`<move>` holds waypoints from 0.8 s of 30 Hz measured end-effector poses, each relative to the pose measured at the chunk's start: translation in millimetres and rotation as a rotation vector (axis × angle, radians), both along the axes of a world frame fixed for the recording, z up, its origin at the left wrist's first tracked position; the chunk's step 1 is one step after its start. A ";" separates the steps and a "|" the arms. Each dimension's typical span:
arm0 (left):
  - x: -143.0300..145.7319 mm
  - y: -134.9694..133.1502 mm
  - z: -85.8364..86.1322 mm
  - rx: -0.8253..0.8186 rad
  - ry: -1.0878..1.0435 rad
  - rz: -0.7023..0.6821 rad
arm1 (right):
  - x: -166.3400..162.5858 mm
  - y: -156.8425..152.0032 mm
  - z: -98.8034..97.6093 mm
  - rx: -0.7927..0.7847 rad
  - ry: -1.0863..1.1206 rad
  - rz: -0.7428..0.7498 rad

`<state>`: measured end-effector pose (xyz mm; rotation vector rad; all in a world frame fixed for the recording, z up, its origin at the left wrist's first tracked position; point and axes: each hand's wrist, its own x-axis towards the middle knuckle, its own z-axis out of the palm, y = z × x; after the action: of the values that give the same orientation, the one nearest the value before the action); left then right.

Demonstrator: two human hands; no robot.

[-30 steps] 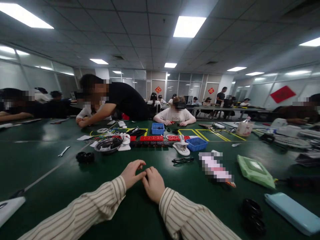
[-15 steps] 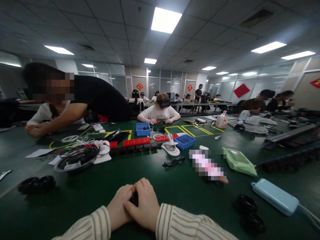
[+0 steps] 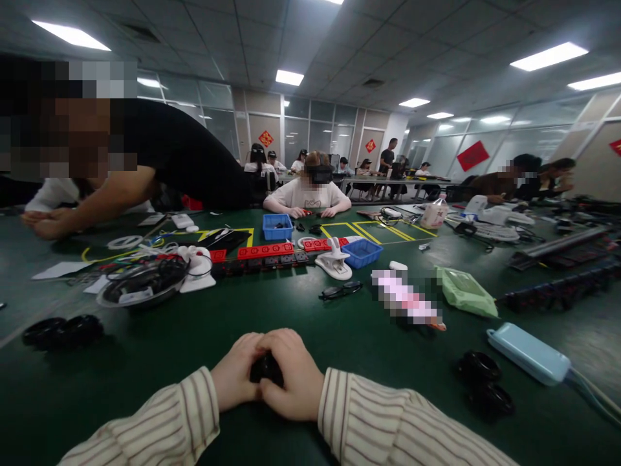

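Note:
Low in the middle of the head view, my left hand [image 3: 239,374] and my right hand [image 3: 292,375] meet around a dark, rounded black object [image 3: 268,369]. Fingers of both hands curl over its top and sides, so only its near face shows between my thumbs. Its kind I cannot make out. A pair of black ring-shaped pieces [image 3: 65,331] lies to the left on the green table [image 3: 194,349]. Two similar black rings [image 3: 488,382] are at the right, beside a light blue rectangular device [image 3: 530,353] with a cable.
Ahead lie folded black glasses [image 3: 341,290], a white clip stand [image 3: 334,260], red power sockets [image 3: 266,250], blue bins [image 3: 361,252] and a green packet [image 3: 466,291]. A metal bowl of cables [image 3: 116,294] stands at left. One co-worker [image 3: 194,149] leans over the table; another [image 3: 308,194] sits opposite.
My hands have parted slightly, showing more of the black object between them. The whole view has tilted downward, and the leaning co-worker appears larger and farther left.

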<state>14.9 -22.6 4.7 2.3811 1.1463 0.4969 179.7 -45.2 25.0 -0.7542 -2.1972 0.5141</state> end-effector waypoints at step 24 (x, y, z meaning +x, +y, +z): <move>5.3 -4.8 -5.6 0.089 -0.002 0.100 | 3.1 -4.7 2.1 0.076 0.004 0.049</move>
<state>20.2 -27.3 -0.9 2.4054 1.2723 0.5953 182.8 -50.0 27.1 -0.6598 -2.2228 0.4533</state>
